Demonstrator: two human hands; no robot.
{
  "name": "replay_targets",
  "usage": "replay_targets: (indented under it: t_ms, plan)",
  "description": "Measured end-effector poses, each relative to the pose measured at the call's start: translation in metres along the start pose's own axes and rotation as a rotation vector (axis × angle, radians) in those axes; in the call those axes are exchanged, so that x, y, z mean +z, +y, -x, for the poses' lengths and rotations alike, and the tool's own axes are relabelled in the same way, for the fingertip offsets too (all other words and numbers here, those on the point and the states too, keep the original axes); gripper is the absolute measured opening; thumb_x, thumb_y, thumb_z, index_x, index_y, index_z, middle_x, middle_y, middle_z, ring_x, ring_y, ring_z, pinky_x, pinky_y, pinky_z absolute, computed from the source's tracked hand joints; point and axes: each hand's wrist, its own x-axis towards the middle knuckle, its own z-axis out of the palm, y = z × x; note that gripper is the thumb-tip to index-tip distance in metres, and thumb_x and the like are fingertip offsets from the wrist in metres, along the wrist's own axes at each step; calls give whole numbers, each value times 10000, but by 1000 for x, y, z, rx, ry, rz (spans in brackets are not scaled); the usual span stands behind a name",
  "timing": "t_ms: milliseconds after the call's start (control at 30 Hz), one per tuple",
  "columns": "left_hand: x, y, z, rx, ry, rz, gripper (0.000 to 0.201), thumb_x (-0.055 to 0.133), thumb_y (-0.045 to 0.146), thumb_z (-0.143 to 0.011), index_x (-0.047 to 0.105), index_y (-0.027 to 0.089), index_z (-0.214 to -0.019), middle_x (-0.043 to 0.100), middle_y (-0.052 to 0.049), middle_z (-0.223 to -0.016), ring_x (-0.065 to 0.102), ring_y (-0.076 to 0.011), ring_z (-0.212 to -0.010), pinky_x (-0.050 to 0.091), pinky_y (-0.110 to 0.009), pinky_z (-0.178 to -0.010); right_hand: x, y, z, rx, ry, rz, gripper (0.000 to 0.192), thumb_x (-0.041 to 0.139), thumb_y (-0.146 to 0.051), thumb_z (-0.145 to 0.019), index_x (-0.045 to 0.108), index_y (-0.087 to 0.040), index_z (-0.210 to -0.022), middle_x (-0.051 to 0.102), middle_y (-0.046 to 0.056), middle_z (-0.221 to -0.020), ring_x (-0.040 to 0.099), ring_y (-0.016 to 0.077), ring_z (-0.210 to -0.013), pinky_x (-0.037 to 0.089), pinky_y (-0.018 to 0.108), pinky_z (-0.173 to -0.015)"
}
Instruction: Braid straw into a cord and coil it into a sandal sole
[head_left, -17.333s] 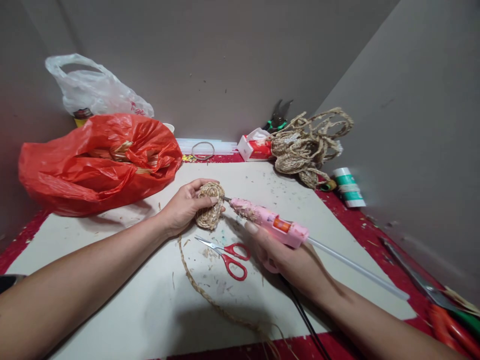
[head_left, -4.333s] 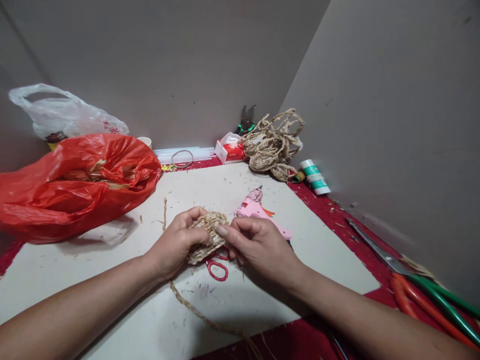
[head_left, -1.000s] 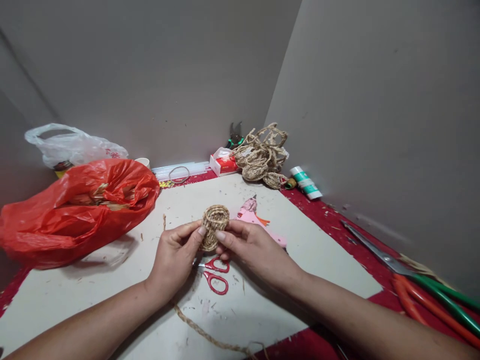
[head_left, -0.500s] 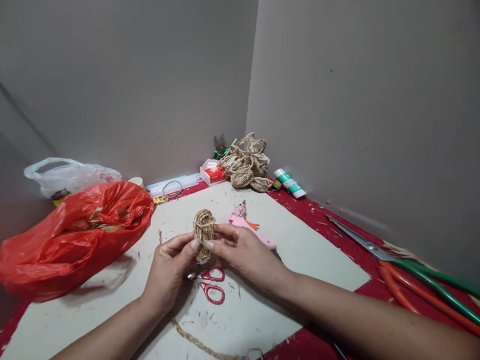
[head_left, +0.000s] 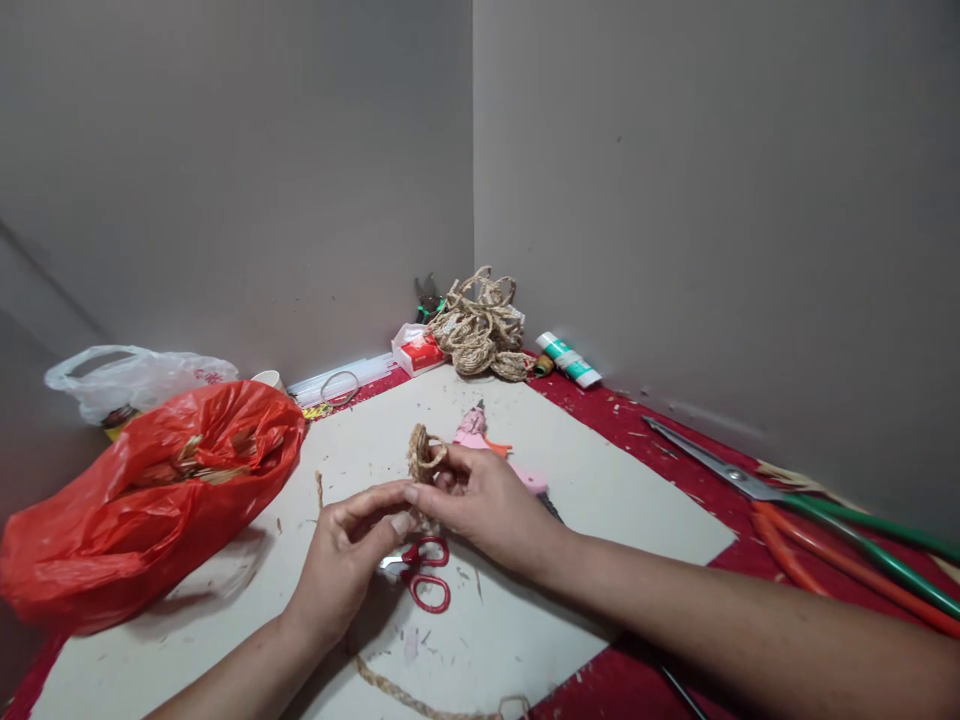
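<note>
A small coiled piece of braided straw rope (head_left: 420,455) is held up over the white board, turned so its edge and a loop show. My right hand (head_left: 491,505) is closed on it, thumb in front and fingers behind. At its lower end, my left hand (head_left: 349,545) has thumb and index finger curled against the piece; the exact contact is partly hidden. Just below the hands lie red-handled scissors (head_left: 427,575). A pink glue gun (head_left: 472,428) rests behind my right hand. A length of braided rope (head_left: 397,692) lies nearest me.
A red plastic bag (head_left: 150,500) with straw fills the left side, a white bag (head_left: 142,375) behind it. At the back are glue sticks (head_left: 349,378), a red-white box (head_left: 416,350), pliers (head_left: 427,297) and a rope bundle (head_left: 480,325). Large shears (head_left: 739,480) lie right.
The straw rope piece has been turned from face-on to edge-on and tilted. My left fingers have shifted lower on it. The view has swung slightly to the right.
</note>
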Motion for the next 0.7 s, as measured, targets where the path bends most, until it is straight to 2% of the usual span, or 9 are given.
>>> replay_targets:
  t_ms: [67,133,200,300,367,433,500,600,700]
  plan:
    - [-3,-1,-3,10,51,-41,188,702,328,-763,746,146,-771,734,-86,-885,663,-184,-814,512,-282,-791,-1,1,0,-23,23,59,123,647,-255,-731,581,-157,-762,511,-28,-639,434,100,-577,344,229,-519]
    - [-7,-2,-8,18,121,-61,306,684,360,-771,666,120,-580,706,-79,-754,637,-154,-697,505,-252,-689,-2,2,0,-50,36,96,100,634,-239,-734,568,-164,-743,467,-43,-612,399,93,-564,313,224,-504]
    - [-11,-2,-12,15,189,-40,346,681,388,-764,607,119,-558,665,-59,-675,608,-136,-623,500,-253,-638,-2,4,0,-63,42,111,87,623,-232,-740,564,-167,-738,459,-45,-608,394,92,-564,300,223,-499]
    - [-13,1,-16,42,224,18,238,712,354,-734,622,152,-821,645,-19,-716,613,-129,-654,519,-279,-693,-3,5,-1,-77,53,118,93,623,-243,-743,570,-167,-732,476,-38,-610,402,92,-560,291,223,-490]
    - [-10,4,-15,83,203,19,389,745,280,-700,579,210,-1046,663,-31,-922,636,-140,-791,522,-297,-774,-3,5,-1,-90,51,130,87,617,-245,-747,585,-164,-749,503,-28,-628,415,96,-567,302,225,-495]
    - [-5,7,-12,119,151,0,556,752,237,-691,517,261,-1194,612,-63,-1166,619,-167,-977,501,-310,-866,-4,4,0,-118,41,164,83,601,-238,-752,608,-163,-789,551,-10,-673,440,104,-590,332,231,-521]
    - [0,8,-8,129,55,5,640,736,247,-718,459,278,-1294,550,-91,-1294,578,-205,-1097,470,-334,-938,-4,2,2,-151,28,248,98,590,-238,-752,622,-169,-813,582,0,-701,455,112,-605,346,241,-547]
    - [4,7,-4,116,-89,61,735,717,247,-751,353,302,-1387,523,-109,-1340,570,-235,-1128,447,-373,-976,-4,-1,5,-192,13,425,78,604,-253,-725,590,-176,-722,544,-14,-643,432,111,-584,325,250,-552]
    - [2,6,-4,96,-129,88,766,714,213,-757,312,311,-1402,545,-103,-1311,581,-234,-1116,454,-368,-966,-4,-3,8,-219,-4,524,142,629,-262,-682,518,-181,-645,488,-30,-606,398,105,-564,295,250,-545]
